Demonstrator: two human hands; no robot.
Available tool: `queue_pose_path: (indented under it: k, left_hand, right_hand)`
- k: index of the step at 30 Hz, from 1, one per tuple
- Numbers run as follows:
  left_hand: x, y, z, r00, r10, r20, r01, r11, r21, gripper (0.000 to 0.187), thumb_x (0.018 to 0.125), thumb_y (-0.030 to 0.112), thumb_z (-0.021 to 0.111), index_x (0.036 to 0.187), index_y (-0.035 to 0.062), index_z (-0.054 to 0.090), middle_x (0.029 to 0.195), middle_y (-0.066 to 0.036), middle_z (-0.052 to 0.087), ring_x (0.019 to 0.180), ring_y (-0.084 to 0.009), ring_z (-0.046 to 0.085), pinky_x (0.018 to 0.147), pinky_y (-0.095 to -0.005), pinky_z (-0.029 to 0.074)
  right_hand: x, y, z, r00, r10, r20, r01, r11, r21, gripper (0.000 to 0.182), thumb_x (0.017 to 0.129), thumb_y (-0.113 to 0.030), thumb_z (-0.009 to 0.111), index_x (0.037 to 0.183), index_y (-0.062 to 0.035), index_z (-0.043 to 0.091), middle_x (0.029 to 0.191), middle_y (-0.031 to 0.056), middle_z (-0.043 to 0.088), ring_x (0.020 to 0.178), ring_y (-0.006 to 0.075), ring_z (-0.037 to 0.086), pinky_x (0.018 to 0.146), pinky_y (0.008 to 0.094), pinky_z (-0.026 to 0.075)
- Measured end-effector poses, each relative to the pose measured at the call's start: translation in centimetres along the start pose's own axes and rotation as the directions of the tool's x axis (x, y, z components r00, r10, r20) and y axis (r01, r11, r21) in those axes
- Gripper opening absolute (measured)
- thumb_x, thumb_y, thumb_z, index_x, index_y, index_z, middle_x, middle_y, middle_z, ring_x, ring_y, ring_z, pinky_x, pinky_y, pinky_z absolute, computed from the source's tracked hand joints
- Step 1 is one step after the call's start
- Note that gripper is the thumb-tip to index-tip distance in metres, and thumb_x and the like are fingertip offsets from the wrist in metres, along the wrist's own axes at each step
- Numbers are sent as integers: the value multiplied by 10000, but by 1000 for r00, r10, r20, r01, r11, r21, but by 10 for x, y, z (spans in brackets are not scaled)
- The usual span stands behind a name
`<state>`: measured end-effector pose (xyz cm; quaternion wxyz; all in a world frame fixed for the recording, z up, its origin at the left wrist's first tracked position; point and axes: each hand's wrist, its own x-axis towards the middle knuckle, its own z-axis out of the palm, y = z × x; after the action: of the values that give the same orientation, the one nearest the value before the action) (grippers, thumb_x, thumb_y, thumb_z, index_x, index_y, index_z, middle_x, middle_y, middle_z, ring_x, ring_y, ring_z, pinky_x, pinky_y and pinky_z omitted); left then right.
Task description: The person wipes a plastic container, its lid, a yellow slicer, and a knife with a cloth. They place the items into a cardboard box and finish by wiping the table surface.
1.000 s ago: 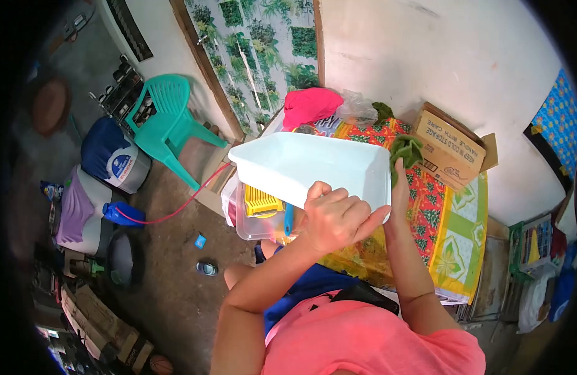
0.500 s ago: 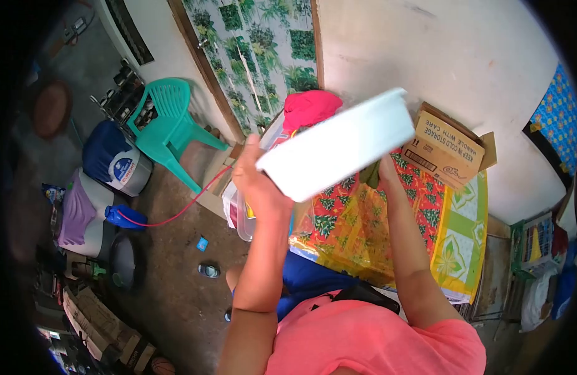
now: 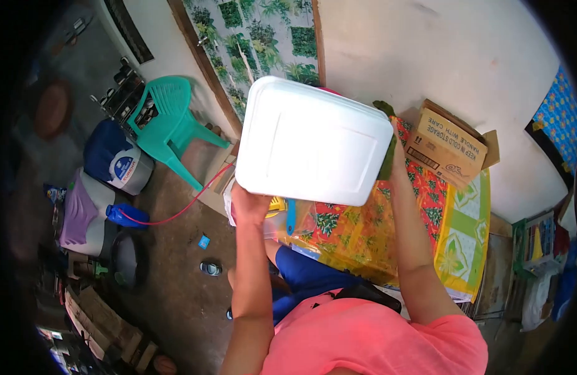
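A white rectangular plastic lid [image 3: 313,144] with a rounded panel on its face is raised in front of me, above the table. My left hand [image 3: 250,203] grips its lower left corner, the fingers partly hidden behind it. At the right edge, my right hand [image 3: 397,150] holds a dark green cloth [image 3: 386,164] against the lid. Part of that cloth shows above the upper right corner; most of the right fingers are hidden. Below the lid, a clear plastic container [image 3: 304,219] stands near a blue handle [image 3: 291,217] and a yellow item [image 3: 276,205].
A table with a Christmas-tree-patterned cover [image 3: 357,234] stands before me. An open cardboard box [image 3: 448,147] sits at its back right. To the left are a green plastic chair [image 3: 166,125], a blue jug [image 3: 126,216] and a red hose [image 3: 182,216]. One slipper [image 3: 210,269] lies on the floor.
The lid has turned from a steep tilt to face me. My left hand has moved down to its lower left corner. The green cloth has come up to the right edge with my right hand.
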<state>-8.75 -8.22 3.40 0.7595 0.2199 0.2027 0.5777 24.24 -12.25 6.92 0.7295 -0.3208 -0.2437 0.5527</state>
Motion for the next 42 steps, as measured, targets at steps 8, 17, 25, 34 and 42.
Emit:
queue_pose_path:
  k: [8, 17, 25, 34, 42]
  left_hand:
    - [-46, 64, 96, 728, 605, 323, -492, 134, 860, 429, 954, 281, 523, 1333, 81, 502, 1273, -134, 564, 1196, -259, 508, 992, -380, 398]
    - [-24, 10, 164, 830, 268, 488, -552, 271, 789, 261, 881, 259, 695, 895, 3, 645, 726, -32, 614, 666, -112, 556, 627, -246, 445]
    - [-14, -18, 151, 896, 422, 137, -412, 675, 612, 262, 913, 249, 670, 775, 46, 577, 672, 61, 536, 580, -15, 419, 511, -187, 325]
    - [24, -66, 121, 967, 252, -19, -219, 872, 438, 284, 1009, 297, 487, 839, 81, 559, 777, 26, 572, 693, -50, 475, 652, -228, 426]
    - [21, -38, 116, 950, 307, -51, -240, 827, 509, 292, 1009, 312, 478, 907, 60, 584, 841, -9, 626, 702, -77, 544, 643, -248, 470]
  right_hand:
    - [9, -73, 21, 973, -197, 123, 231, 760, -608, 648, 914, -617, 485, 966, 10, 640, 830, 36, 616, 727, 117, 578, 646, 256, 473]
    - [-46, -82, 105, 850, -198, 488, 525, 396, -753, 586, 931, -559, 495, 1007, 2, 649, 780, 53, 618, 751, 133, 561, 714, 306, 463]
    - [-5, -88, 42, 994, -107, 14, 74, 583, -809, 560, 932, -502, 538, 1084, 31, 616, 836, 63, 635, 807, 142, 591, 737, 271, 457]
    - [-31, 37, 52, 585, -682, 439, 514, -108, -851, 444, 960, -295, 508, 1163, 98, 545, 1269, 290, 476, 1162, 451, 421, 1013, 510, 331]
    - [-120, 121, 23, 271, -302, 914, 884, -297, -361, 207, 679, -209, 663, 884, -175, 669, 1150, 2, 551, 1032, 264, 464, 848, 507, 409]
